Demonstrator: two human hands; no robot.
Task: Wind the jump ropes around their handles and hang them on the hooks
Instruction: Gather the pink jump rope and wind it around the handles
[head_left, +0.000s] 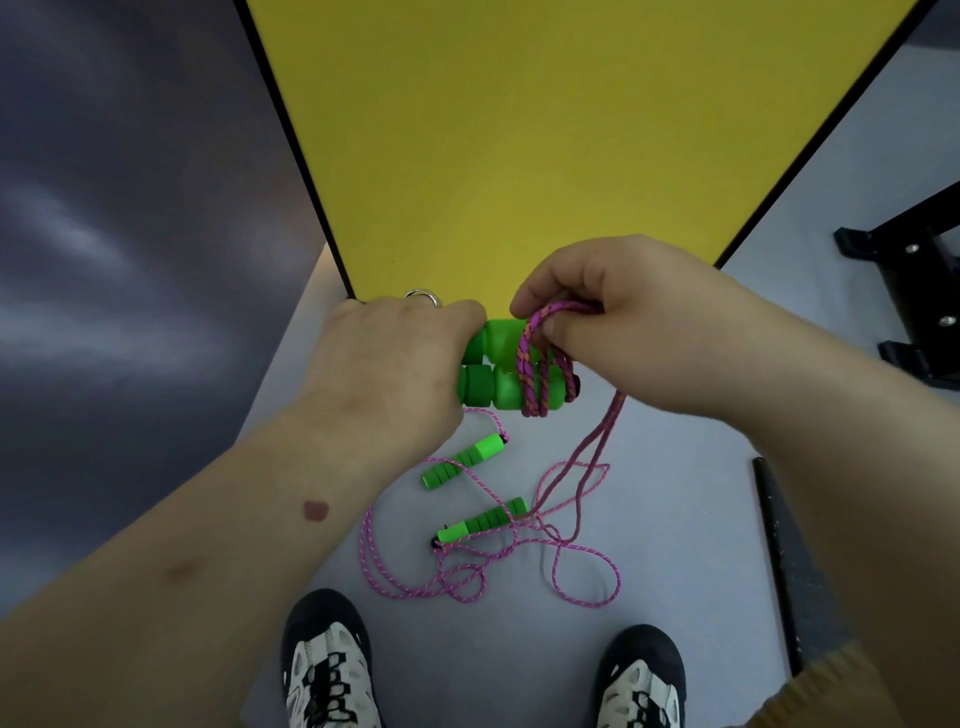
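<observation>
Left hand: your left hand (387, 358) grips the paired green handles (498, 371).
Right hand: your right hand (618, 312) pinches the pink rope (530, 364) looped round them.
Second rope: second jump rope (483, 519) lies loose on the floor (675, 545), ahead of your shoes (327, 670).

- green handles (506, 371) in the hands look like matt foam, ribbed into rings
- pink rope (535, 364) is a braided cord, kinda rough, with orange flecks
- second rope (467, 582) on the floor is the same woven stuff, thinner looking
- yellow panel (545, 130) is smooth and matt, with a dark edge trim
- ring (423, 297) is shiny metal
- floor (675, 519) is a pale, smooth, matt sheet
- shoes (327, 670) have mesh fabric with black laces
</observation>
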